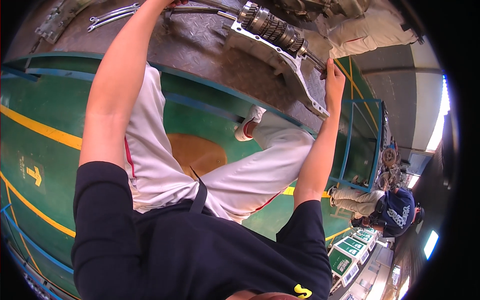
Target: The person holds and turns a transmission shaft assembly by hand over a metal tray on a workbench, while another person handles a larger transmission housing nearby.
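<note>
A steel gear shaft (270, 25) with several toothed gears lies slantwise over an open metal housing (280, 57) with a pale machined flange. My right hand (334, 82) is closed around the thin right end of the shaft, thumb pointing up. At the top edge of the picture my left hand (172, 2) is mostly cut off. Its fingers curl in at the left end of the shaft. Whether the gears touch the housing I cannot tell. Beside my left hand, a slim metal rod (195, 9) runs toward the housing.
Two wrenches (112, 17) lie on the brown metal workbench (185, 45), near a metal part (62, 20) at far left. Behind the housing is a large casting (320, 7), with a person's pale trouser leg (372, 32) beside it. A wooden stool (197, 155) is beneath me. Another person (395, 212) stands far right.
</note>
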`<move>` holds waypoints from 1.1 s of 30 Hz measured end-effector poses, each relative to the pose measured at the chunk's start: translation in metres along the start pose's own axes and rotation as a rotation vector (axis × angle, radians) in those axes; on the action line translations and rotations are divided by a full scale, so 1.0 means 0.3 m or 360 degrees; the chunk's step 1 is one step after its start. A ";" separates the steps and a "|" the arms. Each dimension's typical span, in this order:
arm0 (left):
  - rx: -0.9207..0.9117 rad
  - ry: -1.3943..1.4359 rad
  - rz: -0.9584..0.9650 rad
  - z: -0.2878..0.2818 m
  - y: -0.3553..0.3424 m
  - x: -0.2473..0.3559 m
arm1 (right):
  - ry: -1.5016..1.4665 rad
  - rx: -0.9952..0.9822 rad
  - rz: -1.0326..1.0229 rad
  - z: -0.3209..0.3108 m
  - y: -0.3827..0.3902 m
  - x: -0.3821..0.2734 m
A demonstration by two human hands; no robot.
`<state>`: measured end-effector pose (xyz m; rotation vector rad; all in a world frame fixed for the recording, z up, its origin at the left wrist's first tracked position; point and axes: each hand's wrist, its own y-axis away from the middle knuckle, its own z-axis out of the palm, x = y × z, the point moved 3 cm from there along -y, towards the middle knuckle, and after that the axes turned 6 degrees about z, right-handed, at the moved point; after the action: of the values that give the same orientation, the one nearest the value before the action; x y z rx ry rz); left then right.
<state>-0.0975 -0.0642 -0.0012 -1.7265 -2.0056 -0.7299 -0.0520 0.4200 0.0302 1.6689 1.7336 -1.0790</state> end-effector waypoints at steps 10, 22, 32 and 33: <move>-0.0184 0.0095 -0.0016 0.037 -0.015 -0.018 | -0.0790 -0.0231 0.0121 -0.063 0.049 0.100; 0.0300 0.0077 0.0022 0.101 -0.073 -0.028 | -0.0941 -0.0217 0.0314 -0.036 0.050 0.048; 0.0215 0.0080 0.0001 0.110 -0.056 -0.027 | -0.0948 -0.0338 0.0539 0.013 0.062 0.032; 0.0228 0.0084 -0.0008 0.105 -0.048 -0.025 | -0.0946 -0.0351 0.0530 0.011 0.063 0.029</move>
<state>-0.1094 -0.0521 -0.0323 -1.6052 -1.9765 -0.6108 -0.0351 0.4213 0.0176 1.2675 1.1045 -1.0419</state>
